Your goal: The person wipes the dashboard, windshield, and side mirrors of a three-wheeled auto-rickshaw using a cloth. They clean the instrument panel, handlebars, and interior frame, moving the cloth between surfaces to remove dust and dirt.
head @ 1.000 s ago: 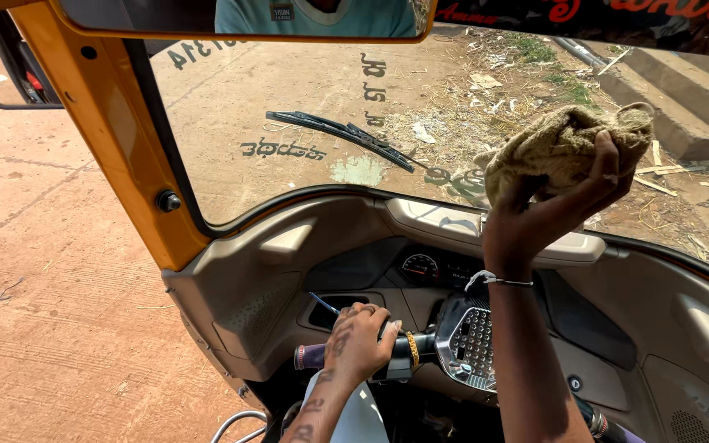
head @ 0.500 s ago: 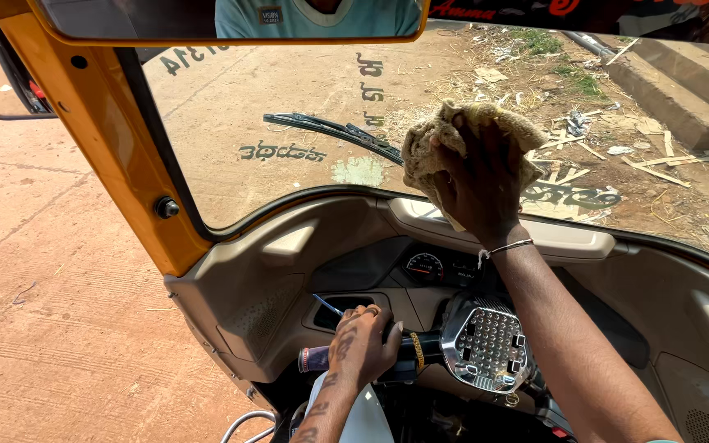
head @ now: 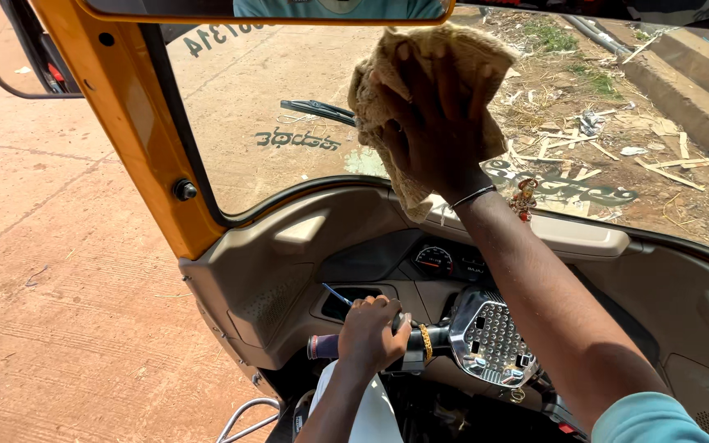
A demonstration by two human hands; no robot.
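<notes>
My right hand (head: 435, 123) presses a crumpled tan cloth (head: 379, 90) flat against the inside of the windshield (head: 240, 107), high up near its top middle. A thin band circles that wrist. My left hand (head: 371, 332) is closed around the left handlebar grip (head: 322, 346) of the small vehicle, low in the view. The handlebar's chrome centre cover (head: 490, 336) sits just to the right of that hand, under my right forearm.
A yellow pillar (head: 133, 123) frames the windshield's left side, with open concrete ground (head: 51, 271) beyond it. A grey dashboard (head: 289, 254) holds a round gauge (head: 434, 261). A wiper blade (head: 317, 108) lies outside the glass. A small figurine (head: 524, 197) stands on the dash ledge.
My right hand has swept the cloth leftward and upward across the glass, from the right side to the top middle. The left hand stays on the grip.
</notes>
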